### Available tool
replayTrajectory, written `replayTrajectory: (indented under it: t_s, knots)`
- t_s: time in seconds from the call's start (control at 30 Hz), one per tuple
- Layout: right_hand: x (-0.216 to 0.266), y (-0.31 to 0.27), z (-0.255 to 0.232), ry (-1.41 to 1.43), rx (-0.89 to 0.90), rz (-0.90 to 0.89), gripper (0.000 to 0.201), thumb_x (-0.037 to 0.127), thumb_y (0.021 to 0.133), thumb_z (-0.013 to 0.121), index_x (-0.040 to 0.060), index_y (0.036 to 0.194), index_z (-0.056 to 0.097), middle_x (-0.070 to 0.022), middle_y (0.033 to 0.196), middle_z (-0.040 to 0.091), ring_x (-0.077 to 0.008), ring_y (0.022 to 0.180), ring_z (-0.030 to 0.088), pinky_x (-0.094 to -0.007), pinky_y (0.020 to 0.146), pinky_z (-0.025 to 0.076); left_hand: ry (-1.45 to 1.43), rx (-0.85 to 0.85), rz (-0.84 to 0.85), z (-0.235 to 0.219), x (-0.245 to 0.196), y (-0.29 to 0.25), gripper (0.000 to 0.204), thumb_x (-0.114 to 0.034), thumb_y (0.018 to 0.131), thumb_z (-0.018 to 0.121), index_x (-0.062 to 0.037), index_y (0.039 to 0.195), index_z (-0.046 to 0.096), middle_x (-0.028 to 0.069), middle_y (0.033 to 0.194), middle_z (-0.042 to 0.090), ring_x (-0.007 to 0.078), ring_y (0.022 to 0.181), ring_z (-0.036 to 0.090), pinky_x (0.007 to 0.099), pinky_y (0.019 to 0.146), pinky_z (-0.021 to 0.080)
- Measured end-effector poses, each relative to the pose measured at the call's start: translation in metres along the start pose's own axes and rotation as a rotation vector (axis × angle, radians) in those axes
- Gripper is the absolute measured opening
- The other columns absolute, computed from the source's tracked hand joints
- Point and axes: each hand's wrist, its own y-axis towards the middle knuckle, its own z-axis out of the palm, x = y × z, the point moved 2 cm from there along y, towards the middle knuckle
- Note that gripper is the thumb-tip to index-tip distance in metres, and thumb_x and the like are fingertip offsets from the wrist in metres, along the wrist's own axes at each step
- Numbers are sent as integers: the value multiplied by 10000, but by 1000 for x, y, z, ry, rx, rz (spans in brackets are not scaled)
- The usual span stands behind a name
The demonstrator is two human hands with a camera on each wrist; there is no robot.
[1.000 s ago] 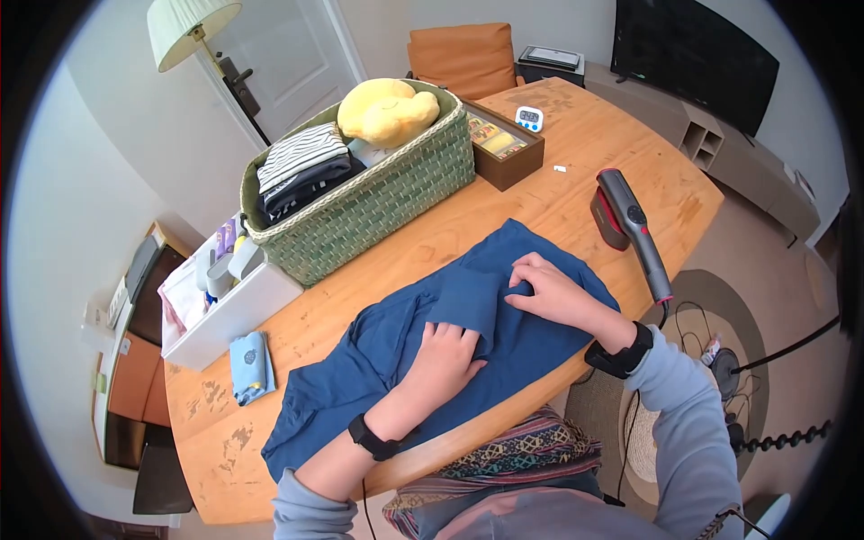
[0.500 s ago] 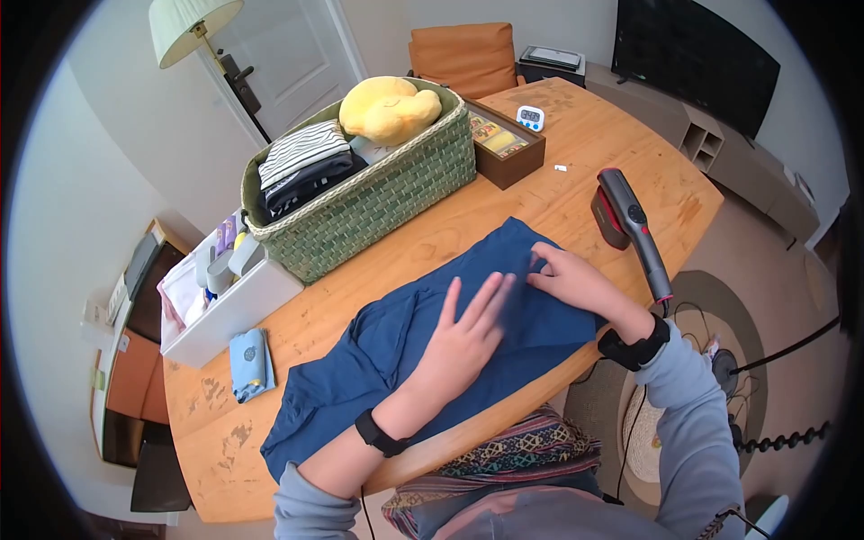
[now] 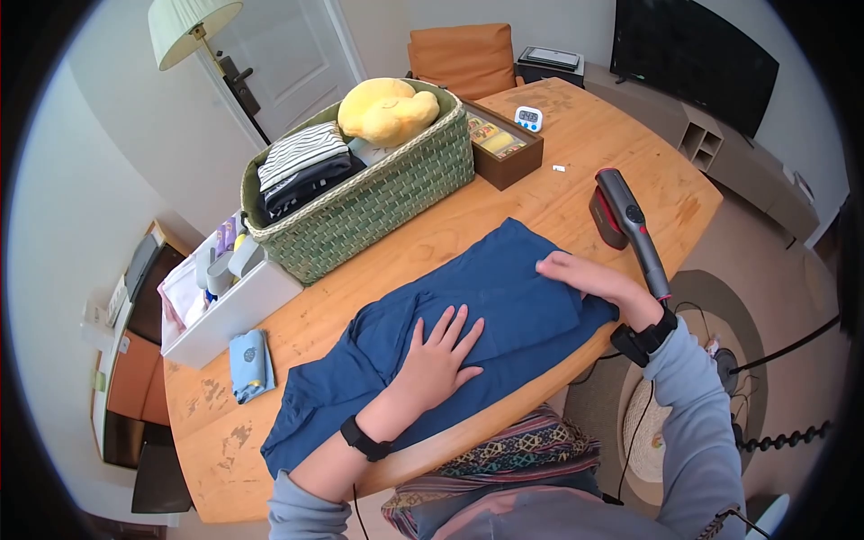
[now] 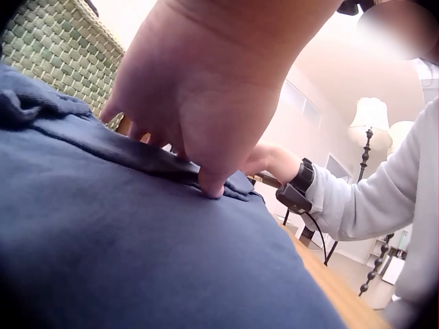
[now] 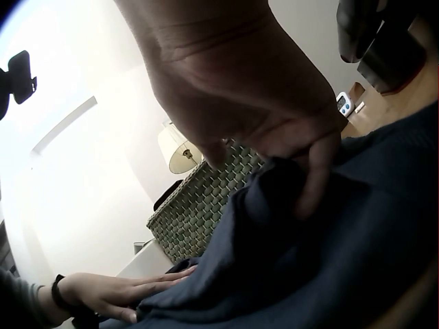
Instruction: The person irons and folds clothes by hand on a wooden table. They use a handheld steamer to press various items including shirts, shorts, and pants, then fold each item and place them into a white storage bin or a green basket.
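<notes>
A dark blue garment [image 3: 504, 310] lies folded lengthwise along the near side of the wooden table, its left end bunched and wrinkled. My left hand [image 3: 436, 360] rests flat on the middle of it with fingers spread; the left wrist view shows the thumb [image 4: 212, 184] touching the cloth. Near the garment's right end, my right hand [image 3: 594, 277] pinches the fabric, thumb on top and the other fingers mostly hidden by cloth. In the right wrist view, cloth bunches up around those fingers [image 5: 315, 178].
Beyond the garment stands a green woven basket [image 3: 378, 211] with folded clothes and a yellow plush toy [image 3: 382, 112]. A white bin [image 3: 243, 310] and a light blue folded packet [image 3: 252, 367] are at left. A handheld garment steamer [image 3: 634, 225] lies to the right, near a brown box [image 3: 508, 166].
The left hand has come out from under a raised fold, lifted, and settled flat on the garment. That fold now lies smoother. The right hand has shifted a little to the right.
</notes>
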Motion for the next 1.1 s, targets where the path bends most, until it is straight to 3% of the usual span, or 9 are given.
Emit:
replayTrajectory:
  t_s: [0.07,0.13,0.43,0.47,0.53,0.8,0.87,1.03,1.1]
  knots:
    - [-9,7,1,-140,10,-50,441,416,882,561,67,1150,534,-114,1078,570,-227,957,558,-331,768,458,1,16,15,0,4,0,662,-435,896,513,-153,1443,269,168,1480,247,335,1371,234,559,1057,262]
    - [-27,20,1,-380,-91,-429,425,270,818,664,46,1151,526,-156,1088,582,-264,989,570,-361,796,470,-32,28,32,0,6,0,658,-429,896,516,-155,1442,273,167,1483,242,334,1374,228,558,1061,258]
    - [20,-18,-8,-477,-274,-90,440,188,795,660,23,1176,514,-205,1087,575,-342,1039,552,-384,865,447,-127,-25,16,-13,34,-15,569,-367,903,533,-118,1390,375,195,1446,310,360,1339,293,480,1061,294]
    - [13,-14,-10,-478,-275,-88,440,188,795,660,23,1176,514,-205,1087,575,-342,1039,552,-384,865,447,-129,-25,18,-17,42,-18,569,-367,903,533,-118,1390,375,195,1446,310,360,1339,293,480,1061,294]
    - [-2,-1,-15,-556,-376,-328,466,236,832,645,35,1222,487,-174,1055,563,-284,987,566,-352,860,454,-142,-159,-43,-33,60,-28,509,-300,882,569,-87,1328,447,183,1396,379,359,1258,397,436,1031,339]
    - [-4,57,-21,-586,-384,-310,512,294,822,643,3,1217,496,-198,1098,555,-301,994,561,-363,872,452,-50,-230,-336,-54,109,-89,369,-207,864,587,-58,1198,548,132,1089,593,309,1019,563,396,884,439]
    - [-6,77,-22,-578,-414,-270,539,279,807,659,-12,1226,486,-196,1072,564,-284,960,574,-349,846,461,-90,-97,-526,-47,121,-104,301,-209,857,599,-51,1113,596,133,1006,611,318,912,597,386,816,476]
    - [12,96,-13,-303,-346,-233,548,211,782,687,-12,1238,480,-138,993,599,-221,927,587,-315,815,472,-387,-169,-628,-33,144,-126,297,-231,803,693,-34,1011,615,112,883,626,273,835,618,364,762,496]
    - [10,106,-9,-243,-279,-213,537,173,780,688,-5,1241,479,-115,979,610,-199,924,590,-305,810,475,-570,-138,-533,-26,150,-130,354,-256,750,756,-31,977,605,94,824,615,229,793,608,338,729,488]
